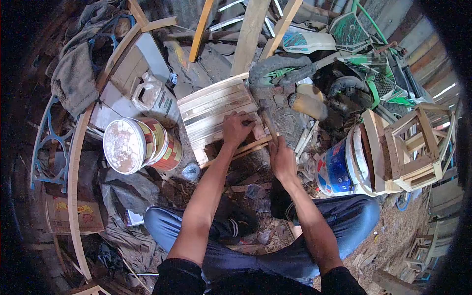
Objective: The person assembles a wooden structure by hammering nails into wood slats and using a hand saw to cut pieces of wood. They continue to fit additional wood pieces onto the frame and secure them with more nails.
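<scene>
A small slatted wooden crate (216,109) stands tilted in front of me, its near end partly open and dark inside. My left hand (237,129) rests on the crate's right side with fingers pinched together. What the pinch holds, if anything, is too small to make out. My right hand (282,160) is wrapped round the lower end of a hammer (268,123), whose shaft points away from me along the crate's right edge. The hammer's head lies close to the fingers of my left hand.
Left of the crate stand a lidded paint bucket (123,147) and a dirty white jug (155,101). On the right, a blue-and-white bucket (339,164) touches a wooden frame (413,150). A green motorbike (378,73) is behind. Wood scraps and shavings litter the ground.
</scene>
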Action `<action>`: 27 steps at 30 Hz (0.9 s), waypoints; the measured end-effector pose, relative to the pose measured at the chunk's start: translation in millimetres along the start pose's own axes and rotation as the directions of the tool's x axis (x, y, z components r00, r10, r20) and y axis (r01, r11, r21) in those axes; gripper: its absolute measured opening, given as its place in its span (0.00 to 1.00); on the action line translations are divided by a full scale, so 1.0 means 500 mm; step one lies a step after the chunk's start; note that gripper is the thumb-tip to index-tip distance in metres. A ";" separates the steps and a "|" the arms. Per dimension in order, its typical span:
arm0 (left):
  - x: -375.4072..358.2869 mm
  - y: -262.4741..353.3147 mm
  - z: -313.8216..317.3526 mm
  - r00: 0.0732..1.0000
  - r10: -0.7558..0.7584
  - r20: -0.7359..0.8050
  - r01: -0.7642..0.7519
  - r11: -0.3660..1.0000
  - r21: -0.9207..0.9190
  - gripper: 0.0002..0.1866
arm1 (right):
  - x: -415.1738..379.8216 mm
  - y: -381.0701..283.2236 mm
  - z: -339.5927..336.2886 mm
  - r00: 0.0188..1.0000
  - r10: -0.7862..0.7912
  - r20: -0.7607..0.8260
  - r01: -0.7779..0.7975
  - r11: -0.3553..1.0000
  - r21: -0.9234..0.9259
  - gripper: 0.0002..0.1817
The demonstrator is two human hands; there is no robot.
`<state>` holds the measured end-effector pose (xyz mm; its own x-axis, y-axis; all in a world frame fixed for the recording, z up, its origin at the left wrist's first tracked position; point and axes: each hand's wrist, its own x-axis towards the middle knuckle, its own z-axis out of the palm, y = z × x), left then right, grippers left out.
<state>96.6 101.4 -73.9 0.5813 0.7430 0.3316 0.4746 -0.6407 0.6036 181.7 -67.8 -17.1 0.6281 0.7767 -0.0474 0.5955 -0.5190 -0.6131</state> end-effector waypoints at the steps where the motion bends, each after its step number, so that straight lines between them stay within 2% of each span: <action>1: -0.001 -0.001 0.001 1.000 0.004 -0.006 -0.004 1.000 -0.002 0.08 | 0.002 -0.001 0.000 0.999 -0.033 -0.019 0.034 0.999 0.037 0.13; 3: -0.003 0.000 -0.001 1.000 0.006 -0.013 -0.006 1.000 -0.003 0.08 | 0.002 0.005 0.008 0.997 -0.066 -0.038 0.069 0.995 0.073 0.14; 5: -0.001 0.007 -0.004 1.000 0.003 -0.008 -0.003 1.000 0.029 0.08 | 0.008 0.023 0.023 0.998 -0.059 0.022 0.060 0.997 -0.054 0.14; 8: 0.000 0.001 -0.002 1.000 0.019 -0.001 -0.019 1.000 0.010 0.09 | -0.001 -0.020 -0.011 0.998 0.023 0.059 -0.020 0.998 -0.054 0.14; 11: 0.000 0.008 -0.010 1.000 0.003 0.019 -0.003 0.999 0.035 0.09 | -0.001 -0.021 0.000 0.999 -0.030 -0.018 0.031 0.999 0.035 0.14; 15: 0.004 -0.004 0.004 0.999 0.034 -0.002 -0.033 0.997 0.063 0.10 | 0.003 0.008 0.013 0.998 -0.062 0.013 0.062 0.998 -0.008 0.13; 18: 0.000 -0.002 0.000 1.000 0.012 0.007 -0.012 1.000 0.017 0.09 | 0.001 -0.012 -0.002 1.000 -0.007 0.029 0.008 1.000 -0.020 0.13; 21: -0.003 0.000 0.001 1.000 0.005 0.000 -0.005 1.000 0.006 0.08 | -0.001 -0.001 0.008 0.999 -0.043 0.028 0.041 0.998 0.055 0.14; 23: 0.001 0.001 -0.002 0.999 -0.017 0.032 0.016 1.000 0.024 0.09 | 0.005 0.023 0.020 0.997 -0.010 0.080 0.012 1.000 -0.022 0.15; 27: -0.003 -0.013 0.005 0.999 0.019 -0.048 -0.017 0.999 0.044 0.09 | -0.002 -0.016 -0.013 0.996 -0.001 0.088 0.003 1.000 -0.018 0.13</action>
<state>94.6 104.0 -80.0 0.5578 0.7390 0.3778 0.4935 -0.6613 0.5650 179.8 -66.6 -7.2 0.5810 0.8056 -0.1156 0.6063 -0.5232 -0.5989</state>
